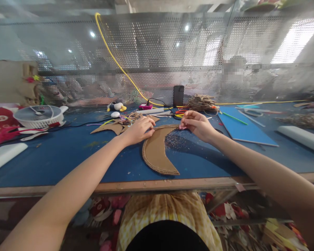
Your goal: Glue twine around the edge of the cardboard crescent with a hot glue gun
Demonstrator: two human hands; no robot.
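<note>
1. My left hand (140, 130) rests with bent fingers at the upper left of the cardboard crescent (157, 151). I judge it is there to steady the piece; I cannot tell whether the thumb and fingers are clamped on the edge or merely lying against it.

2. My right hand (195, 125) is at the crescent's upper tip, its thumb and fingertips drawn in close to each other. What lies between them is too small to make out, so I cannot tell whether they are clamped on anything.

3. The crescent lies flat on the tabletop (120, 165), between my hands and reaching nearer to me than both. Lying this way, its upper edge runs from one hand to the other, which probably lets me guide that edge from both ends.

4. A thin strand (167, 126) runs along that edge between my hands, likely set there to follow the outline.

5. Just beyond my right hand sits a heap of tan strips (202, 103), probably placed for an easy reach. To that hand's right lies a blue board (243, 127) with a green stick (234, 118) across it, out of the way of my fingers.

6. Other cardboard pieces (115, 128) lie beside and behind my left hand, seemingly pushed aside to leave me room. A black phone (178, 96) stands upright beyond both hands, perhaps to be clear of them.
</note>
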